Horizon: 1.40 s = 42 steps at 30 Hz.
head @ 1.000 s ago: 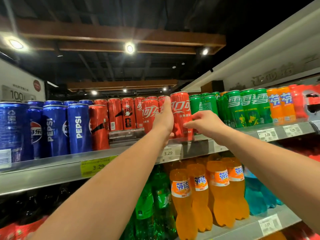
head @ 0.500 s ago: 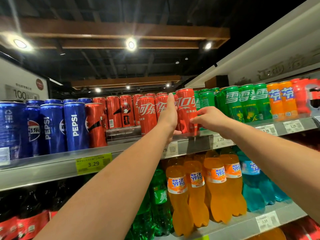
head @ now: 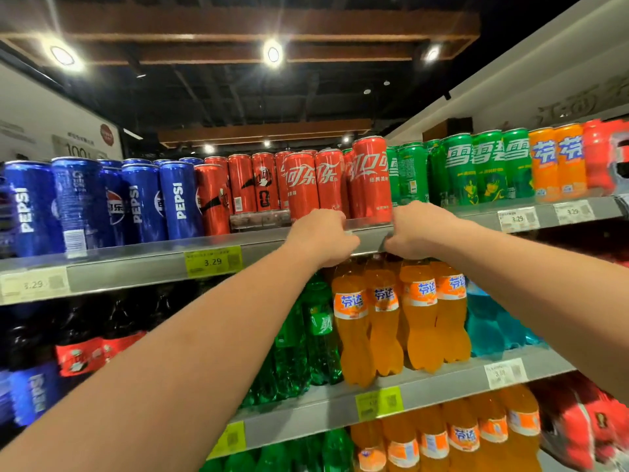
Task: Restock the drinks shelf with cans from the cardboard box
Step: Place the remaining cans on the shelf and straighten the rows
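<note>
A tall red Coca-Cola can stands upright at the front of the top drinks shelf, slightly ahead of the other red cans. Both hands are off it. My left hand is at the shelf's front edge just below and left of the can, fingers loosely curled downward and holding nothing. Right of the can's base, my right hand sits at the same edge with its fingers also curled down and empty. The cardboard box is out of view.
Blue Pepsi cans fill the shelf's left part, green cans and orange cans its right. The shelf below holds orange Fanta bottles, green bottles and dark cola bottles. Price tags line the rails.
Both hands have let go of the red can and dropped to the shelf's front edge. The can now stands on the shelf on its own.
</note>
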### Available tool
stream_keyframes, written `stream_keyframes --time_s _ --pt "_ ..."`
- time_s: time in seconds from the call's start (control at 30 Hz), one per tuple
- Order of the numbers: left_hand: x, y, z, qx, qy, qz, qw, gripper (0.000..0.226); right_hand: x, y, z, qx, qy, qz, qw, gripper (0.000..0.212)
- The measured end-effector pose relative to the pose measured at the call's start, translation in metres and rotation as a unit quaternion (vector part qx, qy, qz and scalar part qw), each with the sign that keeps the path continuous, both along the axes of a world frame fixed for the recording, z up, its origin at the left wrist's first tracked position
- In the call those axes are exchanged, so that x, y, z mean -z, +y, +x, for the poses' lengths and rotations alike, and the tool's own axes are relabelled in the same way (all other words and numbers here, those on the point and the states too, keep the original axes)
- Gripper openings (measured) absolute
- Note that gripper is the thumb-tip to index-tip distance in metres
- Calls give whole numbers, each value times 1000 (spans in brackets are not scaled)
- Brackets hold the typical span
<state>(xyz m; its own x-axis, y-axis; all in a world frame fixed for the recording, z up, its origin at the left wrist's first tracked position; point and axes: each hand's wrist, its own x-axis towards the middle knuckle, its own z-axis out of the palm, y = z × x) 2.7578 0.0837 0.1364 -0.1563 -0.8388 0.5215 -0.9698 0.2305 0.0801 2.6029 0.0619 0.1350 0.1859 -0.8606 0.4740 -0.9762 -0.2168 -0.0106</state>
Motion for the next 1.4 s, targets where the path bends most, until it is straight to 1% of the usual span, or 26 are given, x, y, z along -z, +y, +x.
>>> stream_keyframes --time_s 0.07,0.13,0.3,0.4,0.5,0.53,0.63,0.7,0.83,0.87,0.93,1.07,1.1,1.17,1.23,1.3,1.37,1.4 --pt "15 11 3 -5 -28 -26 999 46 11 13 7 -7 14 13 1000 23" --pt "31 22 6 -9 -28 -32 999 45 24 24 12 -14 18 30 999 19" --pt "81 50 24 -52 -50 51 996 42 71 45 25 -21 37 62 997 17" --pt "117 64 37 -61 -69 84 992 41 108 60 38 -26 41 74 996 26" --pt "158 77 48 -55 -94 122 986 39 152 75 53 -31 70 112 991 30" --pt "172 82 52 -52 -97 136 985 38 166 80 58 -34 75 125 989 30" --pt "214 95 62 -37 -100 170 980 37 207 95 71 -43 80 178 980 19" --pt "245 103 68 -26 -101 195 975 34 237 103 80 -52 82 210 973 18" --pt "307 116 74 -21 -104 236 966 37 303 113 89 -59 81 242 965 31" --pt "323 117 74 -20 -100 250 963 36 319 114 90 -63 88 260 960 29" --pt "354 118 72 -18 -87 287 954 33 348 114 90 -76 102 302 945 17" --pt "415 115 64 -35 -77 349 933 32 404 108 86 -110 122 338 927 27" --pt "432 114 61 -42 -68 358 930 32 419 106 84 -122 123 346 922 28" --pt "468 113 53 -56 -49 371 925 34 452 101 82 -152 133 360 911 21" --pt "503 115 45 -68 -43 391 917 34 491 98 80 -177 147 371 900 28" --pt "540 117 39 -76 -44 423 902 34 532 97 78 -189 156 392 887 25" --pt "580 122 38 -81 -30 455 886 33 572 99 76 -207 162 425 866 18" --pt "602 125 40 -84 -25 468 879 33 591 101 76 -216 168 442 854 18"
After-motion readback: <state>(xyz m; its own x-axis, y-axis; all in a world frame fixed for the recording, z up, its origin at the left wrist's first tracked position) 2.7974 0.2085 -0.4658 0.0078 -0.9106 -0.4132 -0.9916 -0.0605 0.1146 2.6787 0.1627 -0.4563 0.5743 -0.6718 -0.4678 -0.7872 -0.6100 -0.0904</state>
